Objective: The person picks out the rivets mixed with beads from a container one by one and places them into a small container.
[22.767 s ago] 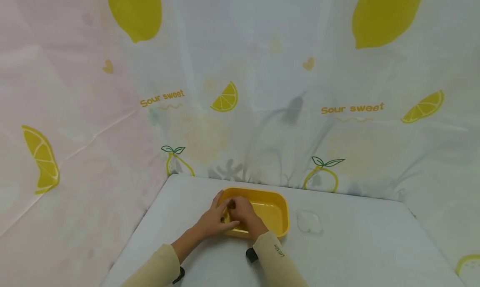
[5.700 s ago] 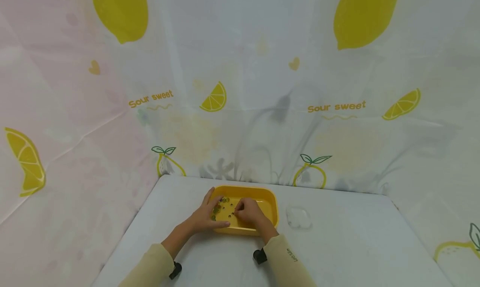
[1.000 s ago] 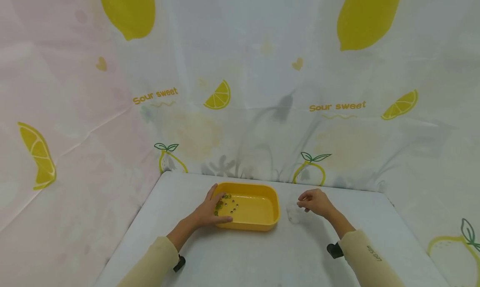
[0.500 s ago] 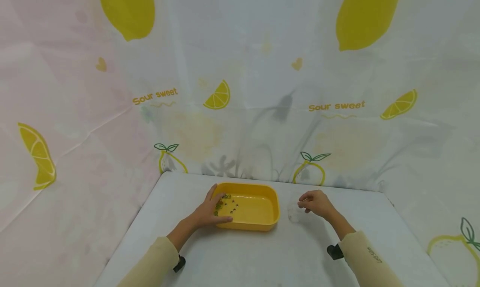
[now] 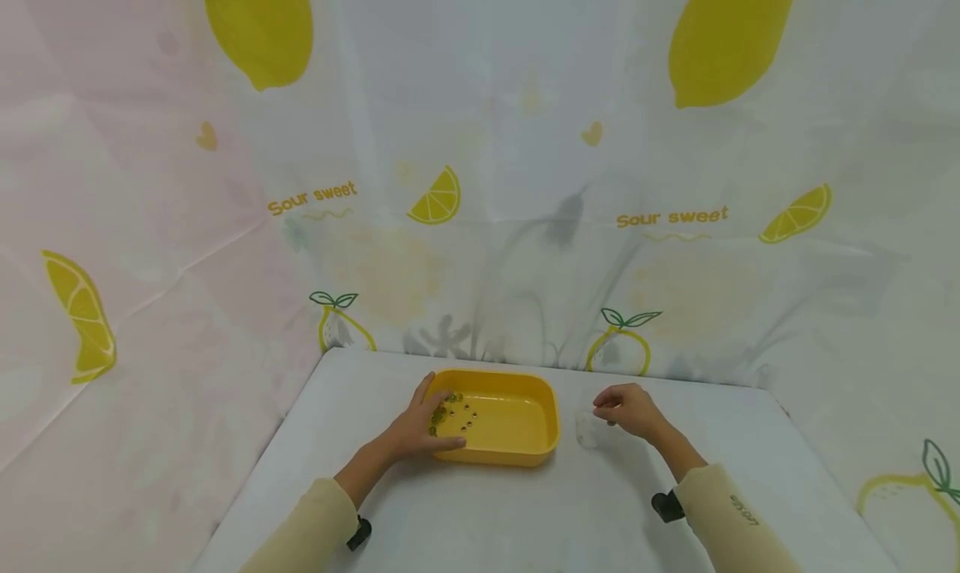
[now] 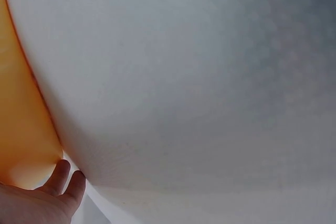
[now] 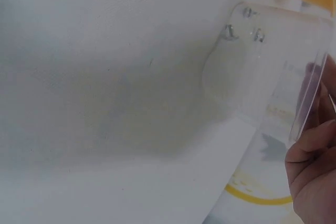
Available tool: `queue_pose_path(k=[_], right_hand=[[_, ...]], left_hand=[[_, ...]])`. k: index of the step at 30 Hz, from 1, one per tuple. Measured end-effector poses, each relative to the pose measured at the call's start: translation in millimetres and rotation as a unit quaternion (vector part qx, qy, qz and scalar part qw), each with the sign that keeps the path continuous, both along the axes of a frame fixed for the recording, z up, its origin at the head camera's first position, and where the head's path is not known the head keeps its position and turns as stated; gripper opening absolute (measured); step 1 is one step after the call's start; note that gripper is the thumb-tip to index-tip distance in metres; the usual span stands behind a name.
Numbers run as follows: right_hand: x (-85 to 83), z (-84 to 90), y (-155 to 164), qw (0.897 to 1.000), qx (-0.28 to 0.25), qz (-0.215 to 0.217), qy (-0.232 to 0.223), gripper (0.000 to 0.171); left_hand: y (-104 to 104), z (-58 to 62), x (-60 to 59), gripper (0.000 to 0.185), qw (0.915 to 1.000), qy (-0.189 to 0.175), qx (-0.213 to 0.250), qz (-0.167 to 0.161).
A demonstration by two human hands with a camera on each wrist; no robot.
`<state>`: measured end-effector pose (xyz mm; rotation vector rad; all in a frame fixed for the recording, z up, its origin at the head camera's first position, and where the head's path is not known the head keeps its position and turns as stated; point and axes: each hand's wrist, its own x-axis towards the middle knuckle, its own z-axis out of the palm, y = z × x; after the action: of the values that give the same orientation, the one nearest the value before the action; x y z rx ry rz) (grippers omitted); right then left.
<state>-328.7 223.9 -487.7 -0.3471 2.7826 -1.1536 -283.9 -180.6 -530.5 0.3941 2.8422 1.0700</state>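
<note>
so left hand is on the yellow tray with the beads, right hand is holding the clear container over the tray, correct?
Not quite. The left hand does rest on the yellow tray with the beads, but the right hand holds the clear container on the table beside the tray, to its right, not over it. The head view shows this.

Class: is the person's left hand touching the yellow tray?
Touching. Head view shows the left hand resting on the yellow tray at its left rim, thumb against the front wall.

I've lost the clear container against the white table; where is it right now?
In the head view the clear container sits on the table just right of the yellow tray, under the right hand, whose fingers hold its rim.
</note>
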Motion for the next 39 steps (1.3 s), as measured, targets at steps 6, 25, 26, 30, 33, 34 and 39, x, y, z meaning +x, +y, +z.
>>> queue_pose_path(k=[6, 25, 26, 30, 33, 34, 39], right_hand=[[-3.6, -1.3, -1.4, 1.000, 0.005, 0.021, 0.013, 0.010], [-9.4, -1.3, -4.6, 1.000, 0.024, 0.016, 0.003, 0.012], [-9.3, -0.9, -4.0, 1.000, 0.024, 0.018, 0.005, 0.012], [-8.1, 2.7, -1.2, 0.999, 0.025, 0.022, 0.016, 0.015], [-7.0, 5.9, 0.4, 0.999, 0.026, 0.021, 0.031, 0.020], [-6.4, 7.0, 0.7, 0.999, 0.029, 0.018, 0.042, 0.023], [-0.4, 10.7, 3.5, 0.988, 0.086, 0.000, 0.126, 0.052]], left_hand=[[-0.5, -2.1, -0.2, 0.100, 1.0000, 0.001, -0.007, 0.001], [0.0, -1.6, -0.8, 0.093, 0.9999, -0.005, 0.003, 0.011], [0.3, -1.1, -0.5, 0.092, 0.9999, -0.005, 0.005, 0.010], [0.6, -0.4, -0.1, 0.093, 1.0000, -0.005, 0.002, 0.008], [0.2, 0.0, -0.3, 0.094, 1.0000, -0.002, 0.002, 0.006], [0.1, 0.0, -0.5, 0.095, 1.0000, -0.001, 0.002, 0.006], [-0.4, 1.6, 0.1, 0.097, 1.0000, -0.003, 0.005, 0.006]])
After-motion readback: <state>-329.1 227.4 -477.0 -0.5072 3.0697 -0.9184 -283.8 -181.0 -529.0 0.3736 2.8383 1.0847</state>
